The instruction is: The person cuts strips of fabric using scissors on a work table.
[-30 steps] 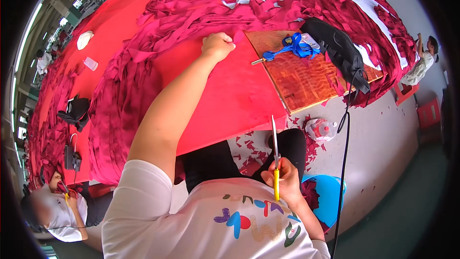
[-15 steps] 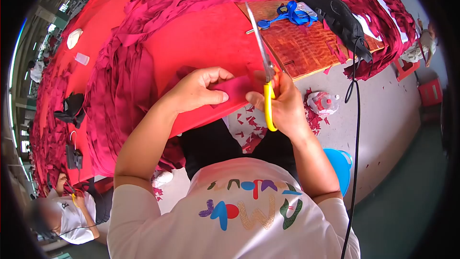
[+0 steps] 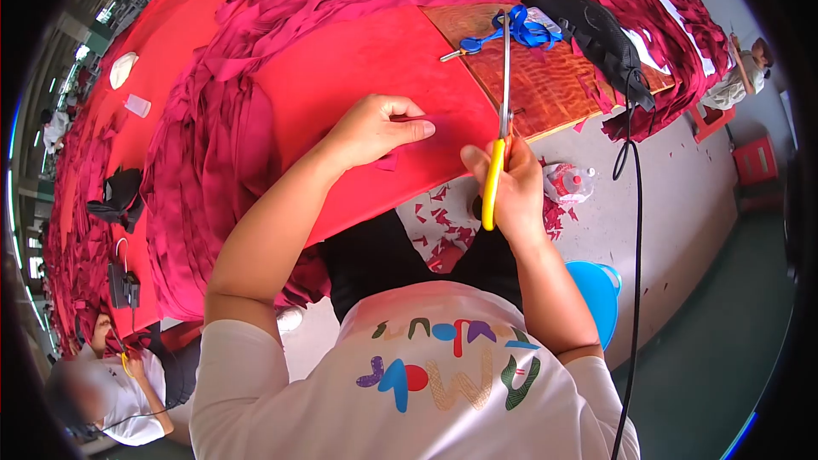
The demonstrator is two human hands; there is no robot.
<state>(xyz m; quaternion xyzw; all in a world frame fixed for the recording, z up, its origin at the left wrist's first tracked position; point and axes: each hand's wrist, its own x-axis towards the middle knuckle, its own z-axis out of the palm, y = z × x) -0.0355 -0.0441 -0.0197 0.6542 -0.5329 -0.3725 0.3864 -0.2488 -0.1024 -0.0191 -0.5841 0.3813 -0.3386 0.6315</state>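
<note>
Yellow-handled scissors [image 3: 492,187] are gripped in my right hand [image 3: 520,187], just past the table's front edge, with the long metal blades pointing away from me. The blades look closed or nearly so. Over the red tabletop [image 3: 358,68], my left hand [image 3: 375,132] is closed, its thumb and forefinger pinched together. What lies between those fingertips cannot be made out. A small dark-red fabric scrap [image 3: 387,162] shows just below that hand; whether it is held or lying loose is unclear.
Long heaps of dark-red fabric strips [image 3: 213,145] curve along the left and back. On a wooden board [image 3: 545,102] lie a blue lanyard [image 3: 532,30] and a black bag [image 3: 588,34] with a hanging cord. A blue stool [image 3: 596,298] stands at right. Another person [image 3: 136,392] works at lower left.
My hands have moved apart, and the fabric piece that was between them is no longer stretched there. The scissors have swung right, their blades now over the wooden board.
</note>
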